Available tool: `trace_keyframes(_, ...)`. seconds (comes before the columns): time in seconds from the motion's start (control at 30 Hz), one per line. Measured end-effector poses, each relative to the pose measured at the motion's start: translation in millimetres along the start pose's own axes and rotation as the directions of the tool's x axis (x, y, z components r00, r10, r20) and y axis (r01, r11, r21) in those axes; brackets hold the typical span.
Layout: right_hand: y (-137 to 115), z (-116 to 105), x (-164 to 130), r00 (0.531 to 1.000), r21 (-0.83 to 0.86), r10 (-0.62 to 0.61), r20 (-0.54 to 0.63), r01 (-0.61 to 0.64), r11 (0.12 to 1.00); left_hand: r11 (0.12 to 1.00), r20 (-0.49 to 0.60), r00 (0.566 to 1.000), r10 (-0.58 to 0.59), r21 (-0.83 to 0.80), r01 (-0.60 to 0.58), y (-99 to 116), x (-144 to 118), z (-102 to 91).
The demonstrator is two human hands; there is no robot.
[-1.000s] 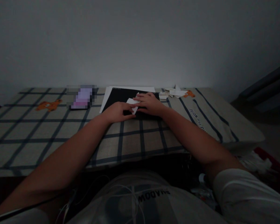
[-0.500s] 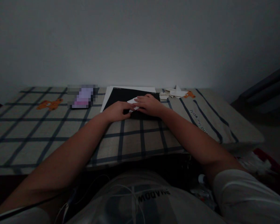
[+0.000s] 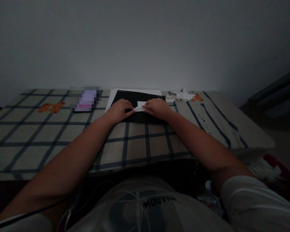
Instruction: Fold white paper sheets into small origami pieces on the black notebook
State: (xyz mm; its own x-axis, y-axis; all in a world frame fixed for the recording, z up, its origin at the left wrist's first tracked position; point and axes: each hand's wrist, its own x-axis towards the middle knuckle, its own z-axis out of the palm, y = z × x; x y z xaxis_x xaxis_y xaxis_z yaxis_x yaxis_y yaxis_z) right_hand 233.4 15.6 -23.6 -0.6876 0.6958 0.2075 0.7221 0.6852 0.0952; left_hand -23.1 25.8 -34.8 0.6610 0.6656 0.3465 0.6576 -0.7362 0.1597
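Note:
A small folded piece of white paper (image 3: 140, 105) is held just over a black notebook (image 3: 135, 96). My left hand (image 3: 120, 110) pinches its left end between thumb and fingers. At the right end my right hand (image 3: 158, 107) grips the paper, fingers curled towards the left hand. The black notebook has small holes along its far edge and lies on white sheets (image 3: 109, 103), which show at its left and far sides.
Several folded paper pieces (image 3: 183, 95) lie right of the notebook by the wall. A phone (image 3: 85, 100), partly pixelated, rests to the left. Under everything spreads a checked tablecloth (image 3: 62, 132) with orange bear prints. Bags and a bottle (image 3: 209, 185) show below the table's edge.
The white paper has turned from slanted to nearly level. My left hand has risen slightly, and the right hand's fingers have gone from lying over the paper to pinching its end.

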Motion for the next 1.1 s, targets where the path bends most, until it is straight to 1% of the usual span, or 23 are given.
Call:
trace_keyframes(0.23, -5.4, -2.3, 0.3, 1.0, -0.07, 0.015, -0.015, -0.016, 0.997, 0.992, 0.066, 0.998, -0.024, 0.123, 0.015, 9.7, 1.5, -7.4)
trace_keyframes(0.4, -7.3, -2.5, -1.0, 1.0, -0.115, 0.027, -0.003, -0.027, 0.993, 0.985, 0.093, 0.995, 0.019, 0.171, -0.035, 5.2, 0.6, -10.7)
trace_keyframes(0.57, -6.1, -4.6, -1.7, 0.999, -0.136, 0.024, 0.021, -0.021, 0.99, 0.988, 0.079, 0.997, 0.028, 0.149, -0.039, -0.6, -1.5, -10.6)
trace_keyframes(0.8, -5.0, -7.0, -1.3, 0.999, -0.128, 0.028, 0.043, -0.022, 0.991, 0.992, 0.08, 0.996, 0.047, 0.114, -0.056, 2.8, -1.3, -11.6)
trace_keyframes(0.97, -3.6, -8.9, -1.5, 0.998, -0.085, 0.038, 0.049, -0.034, 0.996, 0.99, 0.091, 0.993, 0.069, 0.115, -0.08, 3.0, 0.4, -10.6)
trace_keyframes(1.1, -1.4, -8.6, -1.5, 0.998, -0.078, 0.047, 0.051, -0.043, 0.996, 0.991, 0.075, 0.995, 0.072, 0.106, -0.079, 3.6, 0.3, -10.0)
